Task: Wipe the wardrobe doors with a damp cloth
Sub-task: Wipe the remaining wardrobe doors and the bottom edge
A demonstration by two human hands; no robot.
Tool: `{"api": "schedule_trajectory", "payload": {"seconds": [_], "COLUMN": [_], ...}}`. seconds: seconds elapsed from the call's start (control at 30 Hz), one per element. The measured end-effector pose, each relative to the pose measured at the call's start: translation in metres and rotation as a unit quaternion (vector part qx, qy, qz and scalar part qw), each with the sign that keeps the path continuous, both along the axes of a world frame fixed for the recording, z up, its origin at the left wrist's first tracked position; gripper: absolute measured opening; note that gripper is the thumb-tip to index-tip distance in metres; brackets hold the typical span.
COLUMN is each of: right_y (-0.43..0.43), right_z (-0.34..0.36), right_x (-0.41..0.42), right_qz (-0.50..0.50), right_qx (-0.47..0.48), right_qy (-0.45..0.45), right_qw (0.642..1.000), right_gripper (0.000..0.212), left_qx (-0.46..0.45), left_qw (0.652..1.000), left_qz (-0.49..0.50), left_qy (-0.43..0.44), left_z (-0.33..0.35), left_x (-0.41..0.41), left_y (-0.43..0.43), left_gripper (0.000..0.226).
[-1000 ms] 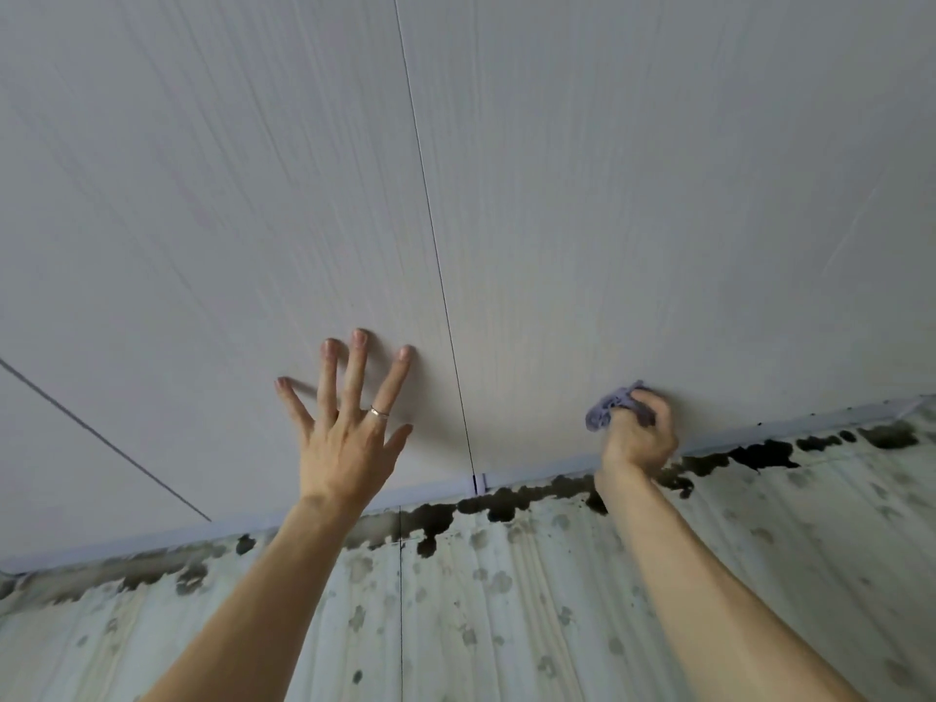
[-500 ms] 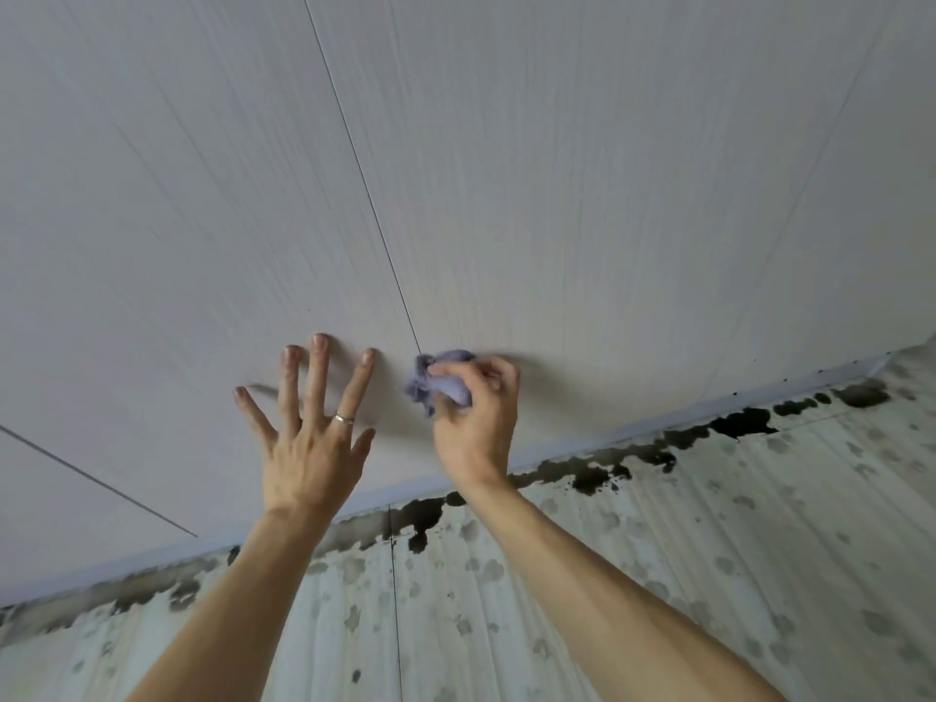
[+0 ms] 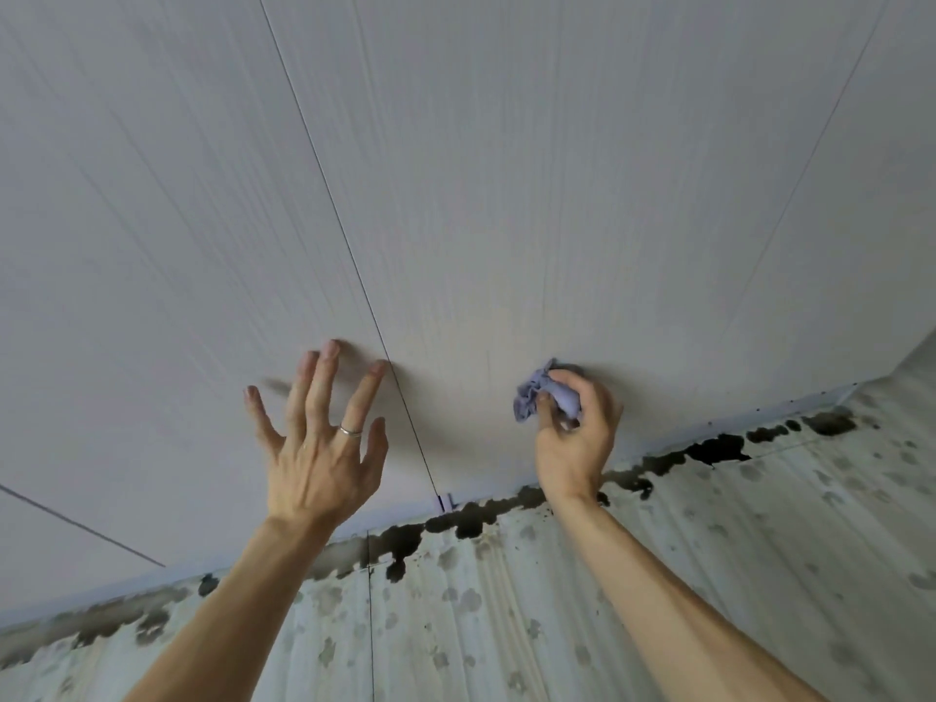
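The view looks up along two pale wardrobe doors to their top edge, where they meet a panelled ceiling [image 3: 506, 625].

The left door [image 3: 152, 245] and right door [image 3: 557, 169] are parted by a thin dark seam [image 3: 354, 266] that runs up to the top edge.

The right hand [image 3: 572, 438] has its fingers curled tightly round a crumpled lilac cloth [image 3: 542, 392]. It holds the cloth against the right door, close under the top edge and well right of the seam. A wad of the cloth sticks out past the fingers on the seam side.

The left hand [image 3: 319, 448] is spread wide with straight fingers and holds nothing. It lies over the left door just left of the seam, near the top edge. Its fingertips are blurred, so I cannot tell whether they touch the door. One finger wears a ring [image 3: 350, 431].

Black stains [image 3: 709, 450] run along the line where the doors meet the ceiling, and grey spots dot the ceiling panels.
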State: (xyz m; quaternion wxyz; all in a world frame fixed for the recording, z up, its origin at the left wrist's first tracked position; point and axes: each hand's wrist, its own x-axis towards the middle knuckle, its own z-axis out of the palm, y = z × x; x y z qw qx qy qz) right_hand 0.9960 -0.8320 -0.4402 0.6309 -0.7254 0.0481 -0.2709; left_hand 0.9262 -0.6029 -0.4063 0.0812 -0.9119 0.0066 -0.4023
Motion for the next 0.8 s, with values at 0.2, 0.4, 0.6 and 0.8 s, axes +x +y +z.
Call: {"api": "schedule_trajectory", "payload": {"seconds": [0.2,0.4,0.6,0.8], "right_y": [-0.014,-0.028,-0.034,-0.052], "right_z": [0.136,0.392,0.639,0.914], "right_x": [0.008,0.024,0.028,0.049], "right_qz": [0.017,0.022,0.026,0.019], "right_qx": [-0.064,-0.092,-0.092,-0.119], "right_qy": [-0.097,-0.203,-0.226,-0.250], "right_qw": [0.993,0.975,0.969,0.961], "right_gripper": [0.042,0.049,0.056,0.031], "left_qx": [0.059,0.039,0.040,0.051], "left_qw": [0.992,0.989,0.989,0.989], "left_qz": [-0.053,-0.057,-0.073,-0.116], "left_qy": [-0.095,-0.131,-0.120,-0.074], "left_z": [0.141,0.383,0.628,0.895], "left_x": [0.041,0.062,0.071,0.075], "left_y": [-0.035,-0.077,-0.100,-0.121], "left_gripper": [0.055,0.056,0.061,0.064]}}
